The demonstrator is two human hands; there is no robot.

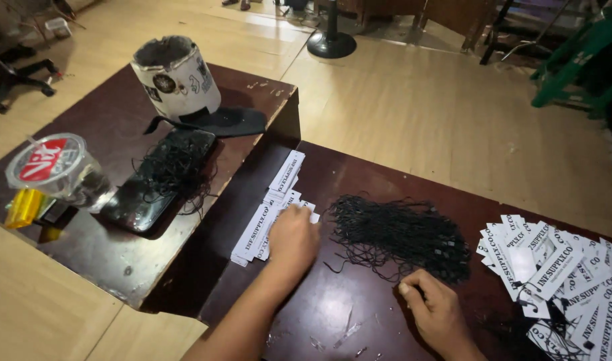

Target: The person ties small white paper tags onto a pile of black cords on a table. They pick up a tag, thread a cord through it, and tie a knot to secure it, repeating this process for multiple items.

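My left hand (292, 237) rests palm down on a row of white paper tags (272, 207) laid overlapping on the dark wooden table (359, 167). My right hand (436, 309) sits at the near edge of a heap of thin black strings (399, 234), thumb and fingers pinched together at the strings. Whether a string is held between them is too small to tell. A large loose pile of white printed tags (560, 274) lies to the right of that hand.
A lower brown side table (119, 254) at left carries a black phone (160, 179) with strings on it, a lidded plastic cup (55, 167), a white cylindrical container (176, 77) and a yellow object (22, 208). Fan base (331, 43) and green chair (580, 60) stand beyond.
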